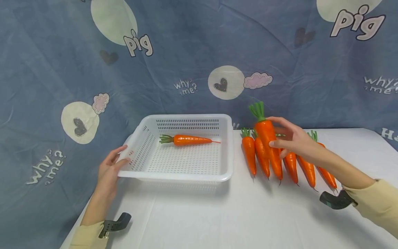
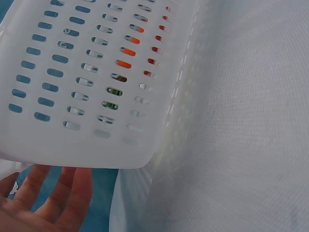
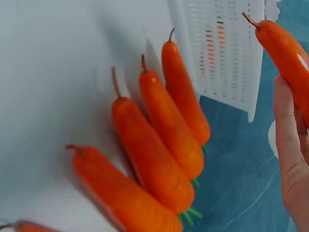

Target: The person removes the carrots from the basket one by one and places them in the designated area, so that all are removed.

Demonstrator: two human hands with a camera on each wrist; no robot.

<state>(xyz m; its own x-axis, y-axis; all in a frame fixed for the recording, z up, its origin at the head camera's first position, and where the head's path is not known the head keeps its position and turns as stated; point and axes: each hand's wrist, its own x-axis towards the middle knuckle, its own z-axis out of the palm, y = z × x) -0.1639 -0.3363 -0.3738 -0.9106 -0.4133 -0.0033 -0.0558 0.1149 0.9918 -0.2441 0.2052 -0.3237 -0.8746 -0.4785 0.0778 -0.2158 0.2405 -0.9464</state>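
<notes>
A white plastic basket with slotted walls stands on the table, and one orange carrot with a green top lies crosswise inside it. My left hand grips the basket's left rim, thumb on the rim and fingers at the outer side. Raised above a row of carrots, another carrot is pinched between the thumb and fingers of my right hand, green top up and tip down. The right wrist view shows this held carrot apart from the carrots on the table.
Several carrots lie side by side to the right of the basket, tips toward me. A white cloth covers the table. Behind it hangs a blue printed curtain. Each wrist wears a dark strap.
</notes>
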